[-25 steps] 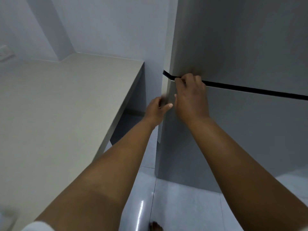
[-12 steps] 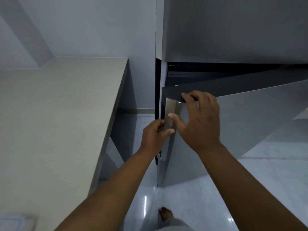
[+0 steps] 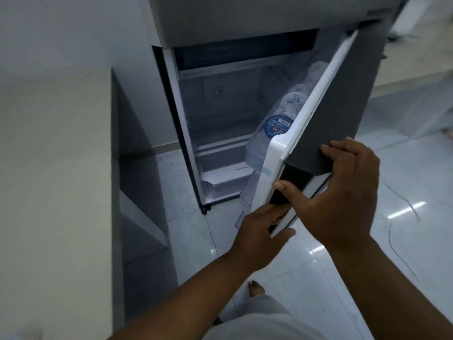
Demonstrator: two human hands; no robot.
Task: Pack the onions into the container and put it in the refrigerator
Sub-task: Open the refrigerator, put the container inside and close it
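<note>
Both of your hands grip the free edge of the refrigerator's lower door (image 3: 343,114), which stands swung open toward you. Your left hand (image 3: 259,231) is nearer, its fingers curled around the bottom of the recessed handle strip and its thumb pressed along the door edge. Just above it, your right hand (image 3: 343,192) clamps the same edge, the fingers wrapped over the dark outer face, the thumb hooked across the black handle recess. Neither hand holds anything but the door. Below your arms, one bare foot (image 3: 256,288) stands on the glossy tiled floor (image 3: 404,241).

Along the left runs a pale countertop (image 3: 54,168), with a bare shelf beneath it. Inside the door, the rack holds clear water bottles (image 3: 277,128), one with a blue round label, leaning against the white liner.

Farther back, the refrigerator (image 3: 220,99) compartment is dim; white shelves and a drawer near the bottom show. The upper door remains closed above the opening. Neither the onions nor the container can be seen anywhere, so their place cannot be told.
</note>
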